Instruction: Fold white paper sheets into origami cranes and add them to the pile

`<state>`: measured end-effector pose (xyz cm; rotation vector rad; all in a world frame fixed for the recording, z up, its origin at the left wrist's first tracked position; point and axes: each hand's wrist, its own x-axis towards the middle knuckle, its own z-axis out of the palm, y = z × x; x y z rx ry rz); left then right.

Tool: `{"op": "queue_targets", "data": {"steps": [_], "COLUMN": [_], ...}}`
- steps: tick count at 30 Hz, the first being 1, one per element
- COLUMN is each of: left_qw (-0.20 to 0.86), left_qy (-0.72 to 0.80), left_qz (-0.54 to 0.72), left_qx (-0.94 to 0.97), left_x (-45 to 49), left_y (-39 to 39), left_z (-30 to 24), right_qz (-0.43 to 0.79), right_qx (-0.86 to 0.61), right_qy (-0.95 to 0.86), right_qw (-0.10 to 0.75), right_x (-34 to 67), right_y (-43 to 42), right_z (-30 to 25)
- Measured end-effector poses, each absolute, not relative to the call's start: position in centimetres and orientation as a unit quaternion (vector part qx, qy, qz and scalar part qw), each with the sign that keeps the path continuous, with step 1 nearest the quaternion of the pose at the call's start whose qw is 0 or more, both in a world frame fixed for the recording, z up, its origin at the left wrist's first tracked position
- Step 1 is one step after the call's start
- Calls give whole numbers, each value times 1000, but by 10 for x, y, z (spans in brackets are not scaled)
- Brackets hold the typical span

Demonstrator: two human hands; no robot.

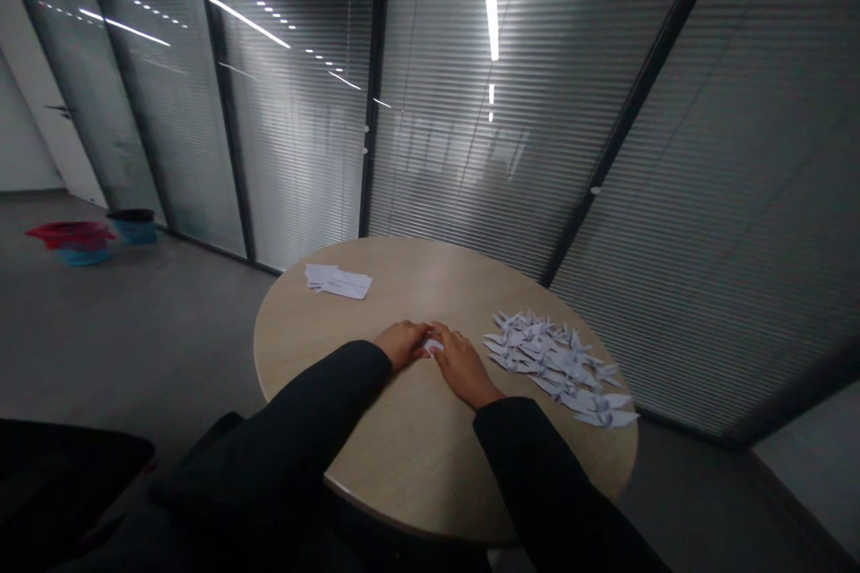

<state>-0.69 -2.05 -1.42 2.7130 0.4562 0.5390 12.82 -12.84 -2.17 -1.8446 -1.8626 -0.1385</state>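
Both my hands rest together on a round wooden table [403,457], pressing a small piece of white paper [434,345] between them. My left hand [403,343] has its fingers curled onto the paper's left side. My right hand [460,363] lies over the right side, fingers bent down on it. Most of the paper is hidden under my fingers. Both arms are in black sleeves.
Several folded white paper cranes [557,363] lie in a heap to the right of my hands. A few flat paper sheets [339,280] sit at the table's far left. Glass walls with blinds stand behind. Red and blue tubs [81,242] sit on the floor at left.
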Motion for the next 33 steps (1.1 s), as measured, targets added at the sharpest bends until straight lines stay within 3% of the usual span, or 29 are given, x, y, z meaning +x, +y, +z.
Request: {"op": "queue_targets", "data": {"steps": [10,14,22,28,33], "left_qw": [307,373,575,708,726], "left_qy": [138,145,184,171,197], "left_qz": [232,273,287,242,252], "left_qx": [912,875,744,642,609], "left_x": [-6,-5,-7,-8,-9], "left_y": [-11,-6,-3,-17,-15], "left_z": [-13,-16,-10,-2,-3], "right_qz": [-66,-34,150,140,101], "right_qx": [-689,-682,-584,-571,-602], "right_qy": [-646,-606,-524,-530,-518], "right_qw": [322,407,602,612,599], "right_x": [124,127,128,120,111], "right_y": [-119,-113,-108,-109,-109], "right_z": [-22,-22,-22,-18,-16]}}
